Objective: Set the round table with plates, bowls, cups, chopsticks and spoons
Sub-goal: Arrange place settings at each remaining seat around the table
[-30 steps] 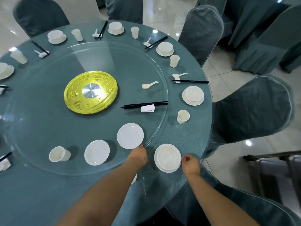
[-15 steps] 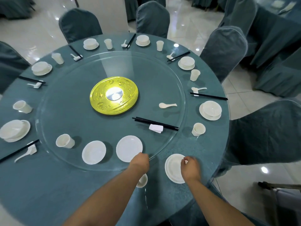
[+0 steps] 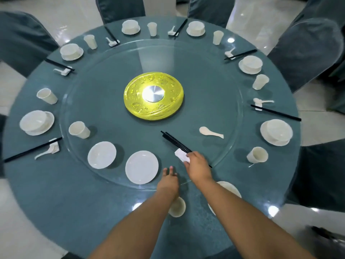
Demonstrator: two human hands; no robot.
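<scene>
- Two loose plates (image 3: 141,167) sit on the glass turntable (image 3: 231,146), left of your hands.
- Your left hand (image 3: 168,181) rests flat on the glass, its grip open; keep it steadying the turntable.
- Your right hand (image 3: 198,165) covers the chopsticks (image 3: 175,142) and rest (image 3: 180,154); I cannot tell its grip. Pinch both sticks together and lift level.

the right forearm covers much of the round white plate (image 3: 232,189), and the left wrist hides part of the small white cup (image 3: 178,207).
</scene>
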